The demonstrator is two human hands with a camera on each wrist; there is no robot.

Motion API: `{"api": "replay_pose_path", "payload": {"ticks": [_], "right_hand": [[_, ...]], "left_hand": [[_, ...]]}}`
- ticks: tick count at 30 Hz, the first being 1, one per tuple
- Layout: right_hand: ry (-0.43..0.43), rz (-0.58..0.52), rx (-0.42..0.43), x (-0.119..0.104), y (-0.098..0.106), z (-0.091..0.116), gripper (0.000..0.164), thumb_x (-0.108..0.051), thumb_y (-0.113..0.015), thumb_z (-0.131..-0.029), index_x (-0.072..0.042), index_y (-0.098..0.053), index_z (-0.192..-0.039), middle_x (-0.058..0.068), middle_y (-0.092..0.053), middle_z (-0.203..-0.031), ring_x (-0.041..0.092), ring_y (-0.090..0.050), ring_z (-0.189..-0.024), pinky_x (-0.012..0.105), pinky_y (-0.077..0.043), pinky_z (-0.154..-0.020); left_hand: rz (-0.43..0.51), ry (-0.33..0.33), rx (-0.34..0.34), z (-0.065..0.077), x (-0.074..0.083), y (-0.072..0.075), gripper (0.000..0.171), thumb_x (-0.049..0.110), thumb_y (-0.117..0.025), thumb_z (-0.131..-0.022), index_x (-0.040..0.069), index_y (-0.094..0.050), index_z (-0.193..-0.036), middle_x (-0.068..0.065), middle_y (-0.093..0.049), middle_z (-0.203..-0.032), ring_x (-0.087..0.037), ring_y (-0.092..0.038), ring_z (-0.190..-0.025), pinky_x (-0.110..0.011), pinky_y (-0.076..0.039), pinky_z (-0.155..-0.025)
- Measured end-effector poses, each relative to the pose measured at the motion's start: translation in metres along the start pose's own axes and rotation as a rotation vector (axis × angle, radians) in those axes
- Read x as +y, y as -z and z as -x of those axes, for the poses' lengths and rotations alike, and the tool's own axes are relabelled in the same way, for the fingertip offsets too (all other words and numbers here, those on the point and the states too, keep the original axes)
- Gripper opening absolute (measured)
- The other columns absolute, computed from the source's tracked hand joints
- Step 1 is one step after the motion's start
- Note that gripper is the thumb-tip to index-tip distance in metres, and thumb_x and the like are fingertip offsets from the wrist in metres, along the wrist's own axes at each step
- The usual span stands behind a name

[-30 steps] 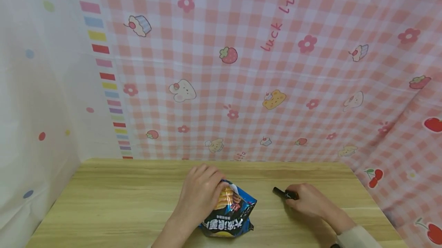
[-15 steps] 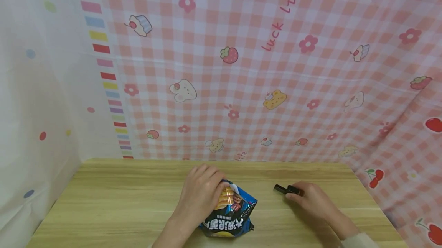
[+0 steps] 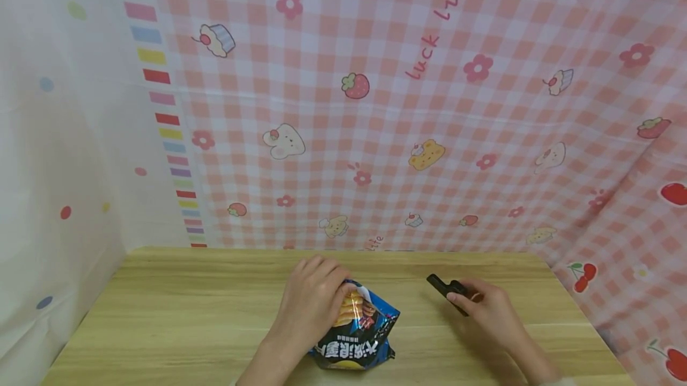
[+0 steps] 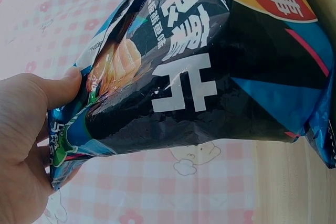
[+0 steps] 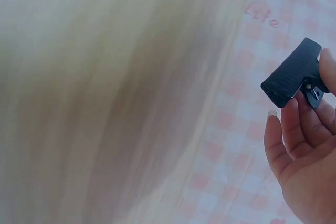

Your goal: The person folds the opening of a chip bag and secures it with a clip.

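Observation:
A blue and black bag of potato chips (image 3: 356, 329) stands near the front middle of the table. My left hand (image 3: 316, 290) grips its top edge, the thumb on the printed front and the fingers behind, as the left wrist view of the chip bag (image 4: 173, 77) shows. To the right, my right hand (image 3: 485, 308) pinches a black bulldog clip (image 3: 446, 288) by its handles, above the wood. In the right wrist view the clip (image 5: 295, 72) has its wide jaw edge pointing away from the palm, with the thumb on one handle and fingers beneath.
The wooden table (image 3: 177, 314) runs back to a pink checked cloth (image 3: 322, 105) hung behind it. A white dotted cloth (image 3: 59, 153) hangs at the left, and a cherry-printed cloth (image 3: 644, 243) borders the right side.
My right hand has turned the bulldog clip, so that its wide edge slants up to the left and more of it shows. The left hand and chip bag have stayed still.

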State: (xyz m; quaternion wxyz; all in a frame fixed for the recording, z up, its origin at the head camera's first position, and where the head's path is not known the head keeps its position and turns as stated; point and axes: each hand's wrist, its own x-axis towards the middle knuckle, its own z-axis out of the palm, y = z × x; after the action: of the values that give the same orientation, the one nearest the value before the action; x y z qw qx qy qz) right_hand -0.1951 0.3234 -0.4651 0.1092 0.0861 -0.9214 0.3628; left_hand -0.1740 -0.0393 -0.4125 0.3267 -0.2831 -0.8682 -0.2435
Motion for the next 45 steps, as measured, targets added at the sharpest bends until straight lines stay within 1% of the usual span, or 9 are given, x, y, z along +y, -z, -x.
{"api": "replay_pose_path", "payload": {"ticks": [10, 13, 18, 23, 30, 35, 38, 41, 45], "right_hand": [[-0.096, -0.124, 0.104, -0.029, -0.012, 0.010, 0.025, -0.015, -0.086, -0.089, -0.003, -0.078, -0.109, 0.002, -0.074, -0.090, 0.010, -0.066, -0.080, 0.026, -0.057, -0.061], [-0.106, -0.177, 0.120, -0.037, -0.016, 0.013, 0.024, -0.014, -0.085, -0.090, -0.003, -0.077, -0.110, 0.003, -0.074, -0.093, 0.008, -0.065, -0.082, 0.026, -0.056, -0.060], [-0.073, -0.267, 0.162, -0.053, -0.025, 0.015, 0.019, -0.007, -0.083, -0.089, -0.003, -0.077, -0.107, 0.001, -0.072, -0.093, 0.006, -0.065, -0.082, 0.025, -0.056, -0.062], [-0.008, -0.313, 0.219, -0.066, -0.034, 0.016, 0.017, 0.000, -0.083, -0.087, -0.001, -0.077, -0.104, -0.005, -0.071, -0.087, 0.005, -0.065, -0.079, 0.023, -0.054, -0.063], [0.096, -0.443, 0.223, -0.080, -0.045, 0.015, 0.015, 0.009, -0.078, -0.087, 0.003, -0.074, -0.101, 0.006, -0.073, -0.092, 0.006, -0.066, -0.079, 0.022, -0.057, -0.061], [0.181, -0.493, 0.227, -0.085, -0.053, 0.013, 0.019, 0.015, -0.077, -0.084, 0.003, -0.073, -0.098, 0.002, -0.070, -0.091, 0.006, -0.065, -0.079, 0.020, -0.055, -0.061], [0.286, -0.469, 0.265, -0.087, -0.058, 0.011, 0.027, 0.020, -0.078, -0.079, 0.001, -0.074, -0.097, -0.001, -0.069, -0.090, 0.005, -0.064, -0.082, 0.016, -0.053, -0.068], [0.396, -0.421, 0.304, -0.087, -0.062, 0.010, 0.033, 0.021, -0.080, -0.073, -0.002, -0.076, -0.097, 0.002, -0.070, -0.089, 0.006, -0.063, -0.084, 0.016, -0.051, -0.075], [0.453, -0.401, 0.303, -0.087, -0.068, 0.010, 0.033, 0.021, -0.081, -0.073, -0.003, -0.076, -0.096, 0.005, -0.070, -0.086, 0.008, -0.061, -0.083, 0.018, -0.050, -0.076]], "left_hand": [[0.000, -0.004, 0.007, 0.001, -0.002, -0.001, 0.012, 0.020, -0.086, -0.088, 0.015, -0.078, -0.095, 0.004, -0.074, -0.093, -0.016, -0.066, -0.090, -0.033, -0.053, -0.081], [0.001, -0.001, 0.002, 0.001, -0.002, -0.001, 0.011, 0.021, -0.086, -0.089, 0.015, -0.078, -0.095, 0.004, -0.074, -0.093, -0.016, -0.066, -0.090, -0.033, -0.053, -0.081], [0.011, -0.002, 0.005, 0.000, -0.002, -0.002, 0.011, 0.019, -0.086, -0.089, 0.014, -0.078, -0.094, 0.005, -0.074, -0.092, -0.016, -0.066, -0.090, -0.032, -0.052, -0.080], [0.022, -0.006, 0.018, 0.000, -0.002, -0.003, 0.012, 0.017, -0.087, -0.087, 0.014, -0.078, -0.093, 0.004, -0.073, -0.091, -0.015, -0.065, -0.089, -0.032, -0.052, -0.078], [0.015, 0.003, 0.000, 0.000, -0.001, -0.002, 0.010, 0.019, -0.085, -0.089, 0.015, -0.078, -0.095, 0.005, -0.074, -0.092, -0.016, -0.065, -0.090, -0.032, -0.052, -0.080], [0.015, 0.009, -0.002, 0.000, -0.001, -0.002, 0.010, 0.019, -0.085, -0.090, 0.015, -0.079, -0.095, 0.006, -0.074, -0.093, -0.015, -0.065, -0.090, -0.031, -0.052, -0.080], [0.015, 0.011, -0.006, 0.000, -0.001, -0.001, 0.009, 0.019, -0.085, -0.090, 0.015, -0.079, -0.095, 0.006, -0.074, -0.093, -0.015, -0.065, -0.090, -0.031, -0.052, -0.080], [0.016, 0.007, -0.001, 0.000, -0.001, -0.001, 0.009, 0.019, -0.085, -0.090, 0.015, -0.079, -0.095, 0.006, -0.074, -0.094, -0.015, -0.065, -0.090, -0.031, -0.052, -0.079], [0.018, -0.002, 0.008, 0.000, -0.001, -0.002, 0.009, 0.018, -0.085, -0.090, 0.014, -0.079, -0.094, 0.005, -0.074, -0.093, -0.015, -0.065, -0.090, -0.031, -0.051, -0.078]]}}
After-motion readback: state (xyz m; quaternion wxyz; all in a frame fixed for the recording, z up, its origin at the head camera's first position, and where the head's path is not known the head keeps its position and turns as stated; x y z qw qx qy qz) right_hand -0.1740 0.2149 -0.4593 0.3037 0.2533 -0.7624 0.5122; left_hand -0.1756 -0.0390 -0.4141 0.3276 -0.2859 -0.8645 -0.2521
